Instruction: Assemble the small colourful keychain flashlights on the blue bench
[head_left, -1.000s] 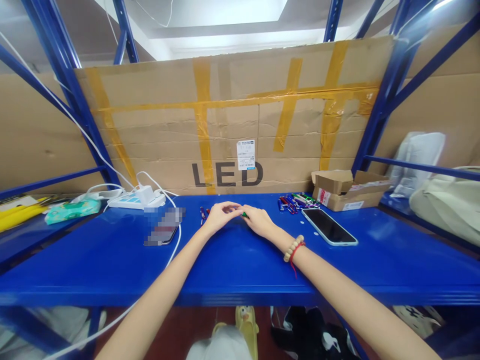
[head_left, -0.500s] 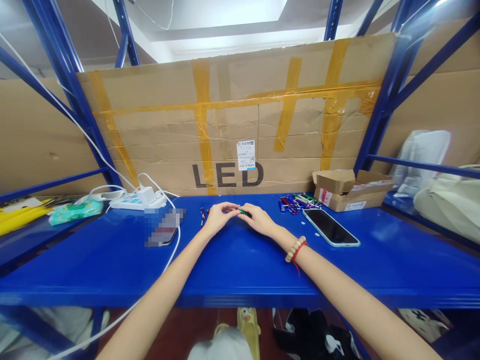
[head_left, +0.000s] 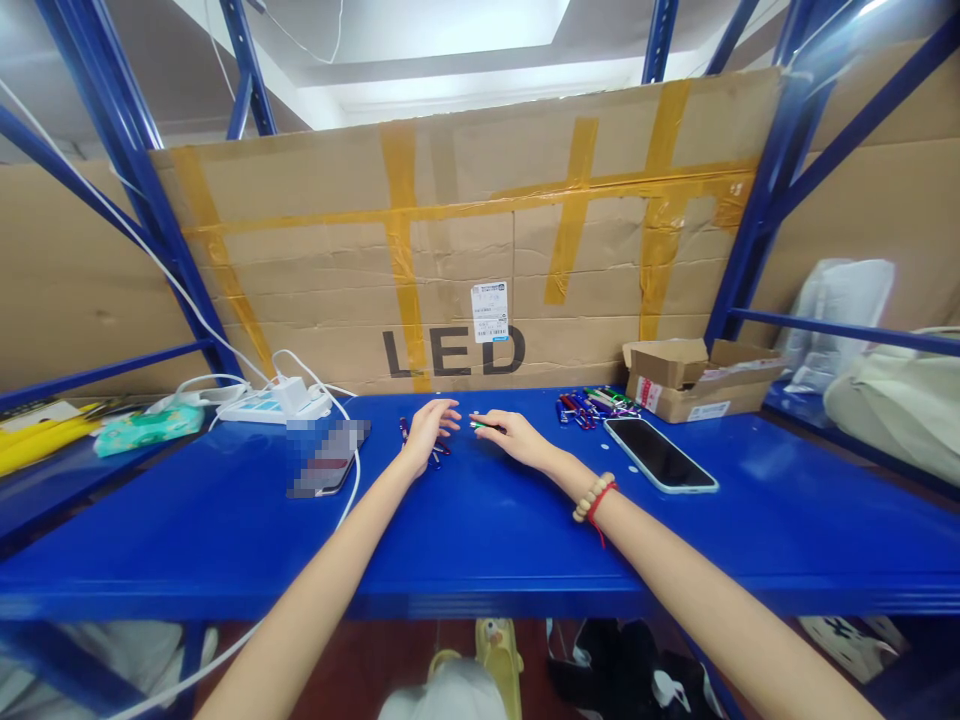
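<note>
My right hand [head_left: 512,438] pinches a small green carabiner [head_left: 484,427] between thumb and fingers, just above the blue shelf [head_left: 495,540]. Much of that carabiner is covered by the fingers. Apart from it on the left, my left hand [head_left: 429,436] has its fingers loosely spread with nothing in them. Beside and partly behind the left hand lie several red and blue carabiners [head_left: 437,458]. A larger pile of carabiners [head_left: 596,405] in blue, red, green and silver rests to the right of my right hand.
An opened cardboard box [head_left: 697,380] stands at the back right, with a phone [head_left: 660,455] in front of it. At left are a dark, partly blurred-out phone [head_left: 341,460], a power strip [head_left: 259,403] and a white cable [head_left: 354,485]. A tall cardboard sheet [head_left: 330,280] closes the back.
My hands have come apart: the left has drawn back leftward and its fingers have spread. The green carabiner stays in my right hand, which has barely moved.
</note>
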